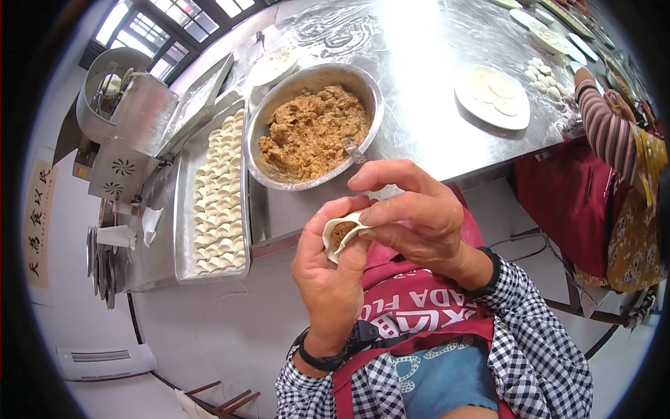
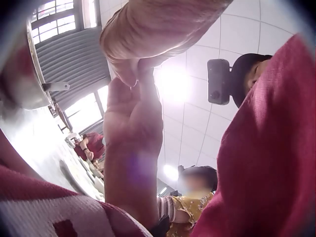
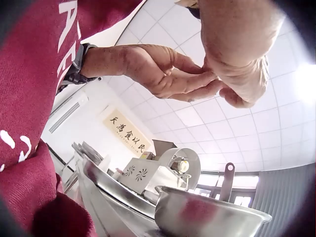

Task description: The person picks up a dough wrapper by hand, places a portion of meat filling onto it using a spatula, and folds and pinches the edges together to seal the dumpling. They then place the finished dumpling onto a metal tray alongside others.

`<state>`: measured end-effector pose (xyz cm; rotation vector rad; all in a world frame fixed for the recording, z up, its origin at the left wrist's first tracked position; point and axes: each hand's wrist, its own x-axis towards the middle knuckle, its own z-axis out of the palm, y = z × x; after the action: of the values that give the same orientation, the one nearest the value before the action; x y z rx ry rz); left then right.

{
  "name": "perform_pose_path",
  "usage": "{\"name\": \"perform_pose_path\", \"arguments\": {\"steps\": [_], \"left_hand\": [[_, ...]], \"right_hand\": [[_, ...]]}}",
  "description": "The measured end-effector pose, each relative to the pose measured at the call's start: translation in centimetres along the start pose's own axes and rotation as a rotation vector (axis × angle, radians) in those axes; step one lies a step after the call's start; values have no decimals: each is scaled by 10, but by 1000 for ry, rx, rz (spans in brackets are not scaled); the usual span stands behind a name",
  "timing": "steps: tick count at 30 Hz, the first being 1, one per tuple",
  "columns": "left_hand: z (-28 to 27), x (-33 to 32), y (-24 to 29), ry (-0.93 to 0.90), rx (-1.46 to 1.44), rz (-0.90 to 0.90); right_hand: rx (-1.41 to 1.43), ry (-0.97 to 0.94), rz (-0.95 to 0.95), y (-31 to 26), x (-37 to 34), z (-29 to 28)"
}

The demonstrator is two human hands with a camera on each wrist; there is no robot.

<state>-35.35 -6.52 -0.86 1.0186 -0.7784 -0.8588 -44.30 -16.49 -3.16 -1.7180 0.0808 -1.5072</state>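
With its grip curled round an unsealed dumpling (image 1: 343,234), the left hand (image 1: 325,274) holds it just left of the right hand (image 1: 421,218), whose thumb-and-finger grip pinches the nearer edge, the open mouth seeming to slant toward that pinch.

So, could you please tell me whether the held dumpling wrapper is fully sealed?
No, the dumpling wrapper gapes open, with the brown filling showing inside.
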Motion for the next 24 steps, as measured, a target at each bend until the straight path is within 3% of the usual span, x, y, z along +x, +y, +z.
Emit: {"name": "perform_pose_path", "arguments": {"steps": [3,9,11,14,19,21,24], "left_hand": [[-1,-3,-4,2,145,40],[-4,-7,3,-66,18,-53],[-1,-3,1,-91,-4,-22],[0,-4,2,-107,-1,4],[2,-2,2,-60,24,-57],[2,-2,6,-59,-102,-145],[-4,0,1,-85,-229,-127]], "right_hand": [[-29,-21,-17,1,0,-2],[-97,-74,-51,-8,5,-6],[148,-30,160,-10,7,-5],[240,-79,184,-8,6,-4],[236,-91,56,7,-4,-5],[188,-78,30,6,-5,-4],[68,-102,25,1,-3,-4]]}}
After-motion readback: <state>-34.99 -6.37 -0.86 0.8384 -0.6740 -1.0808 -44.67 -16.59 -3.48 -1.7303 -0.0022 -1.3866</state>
